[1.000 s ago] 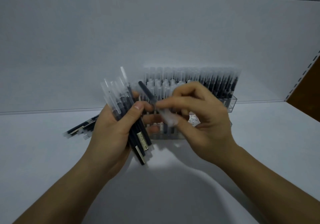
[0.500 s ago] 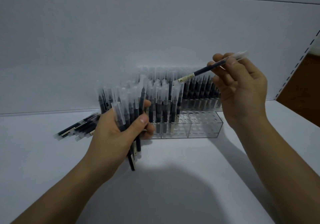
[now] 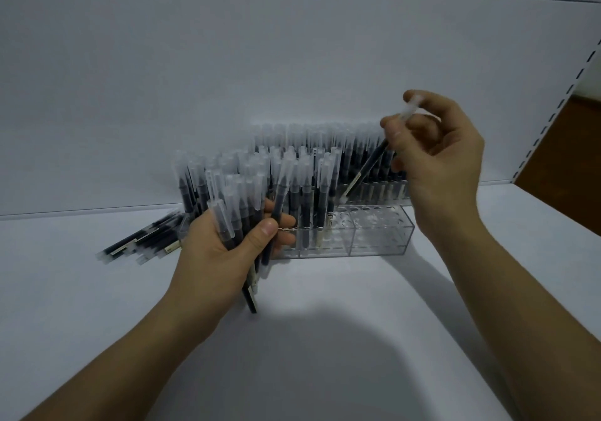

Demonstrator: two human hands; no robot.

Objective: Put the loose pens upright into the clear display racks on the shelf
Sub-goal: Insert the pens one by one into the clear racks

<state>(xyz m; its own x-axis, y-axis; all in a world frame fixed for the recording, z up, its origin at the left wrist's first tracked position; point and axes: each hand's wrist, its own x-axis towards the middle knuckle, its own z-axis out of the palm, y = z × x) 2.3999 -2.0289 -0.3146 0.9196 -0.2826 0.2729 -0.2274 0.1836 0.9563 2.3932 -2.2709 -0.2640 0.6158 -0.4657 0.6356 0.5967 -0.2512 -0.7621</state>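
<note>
Pens [image 3: 143,241] lie loose on the shelf [image 3: 325,316] at nine o'clock. The left hand [image 3: 224,254] curls tight round a bundle [image 3: 242,215], caps up, just before the rack [image 3: 377,238]. At two o'clock the right hand [image 3: 435,157] pinches one pen [image 3: 370,162] between thumb and fingers. It is tilted, its lower end pointing to seven o'clock above the rack's empty holes.

Right hand [image 3: 435,153] holds pen [image 3: 370,163] tilted above rack [image 3: 377,238] (left hand [image 3: 221,254] grips bundle [image 3: 242,215]).
</note>
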